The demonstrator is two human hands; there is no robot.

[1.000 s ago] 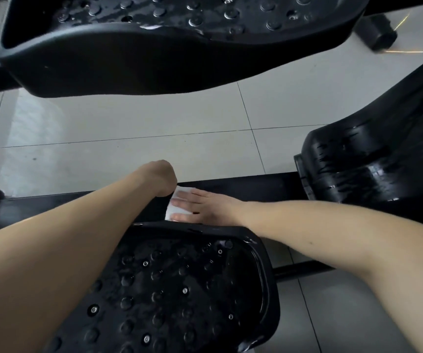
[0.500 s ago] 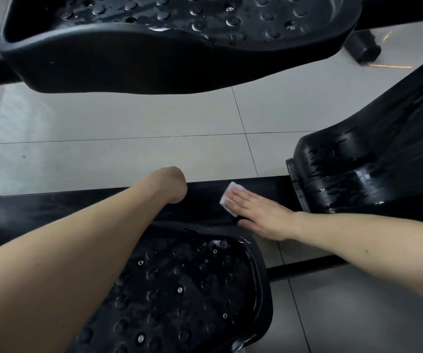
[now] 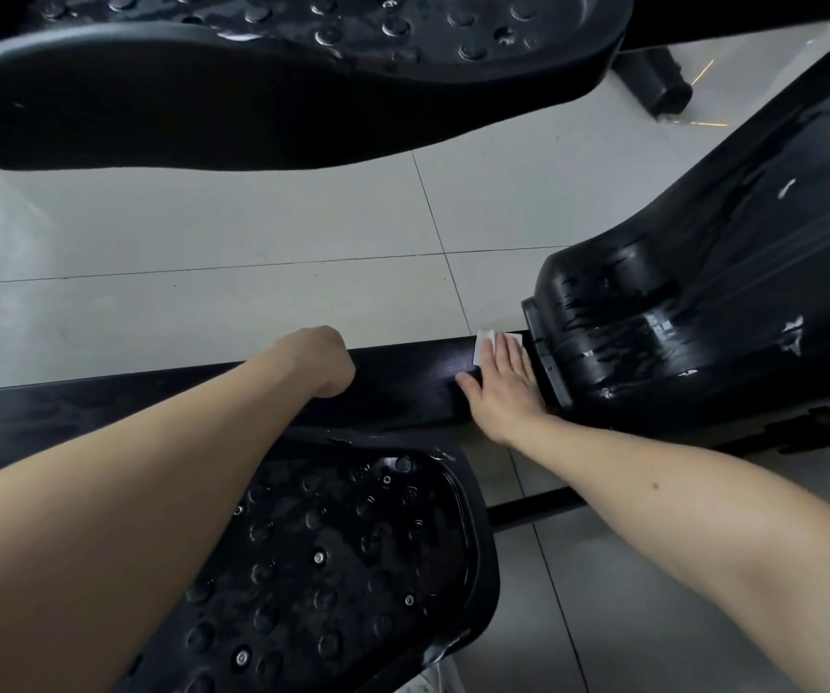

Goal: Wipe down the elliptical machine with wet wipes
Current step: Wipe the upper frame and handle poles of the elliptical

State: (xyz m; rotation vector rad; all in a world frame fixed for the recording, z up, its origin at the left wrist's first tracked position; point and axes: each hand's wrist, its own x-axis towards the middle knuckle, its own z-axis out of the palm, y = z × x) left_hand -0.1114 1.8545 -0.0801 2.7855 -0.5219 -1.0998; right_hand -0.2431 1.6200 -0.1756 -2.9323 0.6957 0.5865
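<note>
A black horizontal rail [image 3: 413,377] of the elliptical machine runs across the middle of the view. My right hand [image 3: 500,387] lies flat on it with straight fingers, pressing a white wet wipe [image 3: 484,345] against the rail's right end, beside the glossy black housing [image 3: 663,337]. My left hand [image 3: 325,360] curls over the far edge of the rail, its fingers hidden behind the wrist. The near studded foot pedal [image 3: 353,552] sits below my arms, wet and shiny.
A second studded pedal [image 3: 273,77] hangs across the top of the view. Pale floor tiles [image 3: 203,232] lie between the pedals. A black transport wheel [image 3: 658,87] stands at the upper right. A thin black bar [image 3: 538,507] crosses the floor below the rail.
My right hand has slid the wipe rightward along the rail, from beside my left hand to the housing. My left hand has stayed on the rail.
</note>
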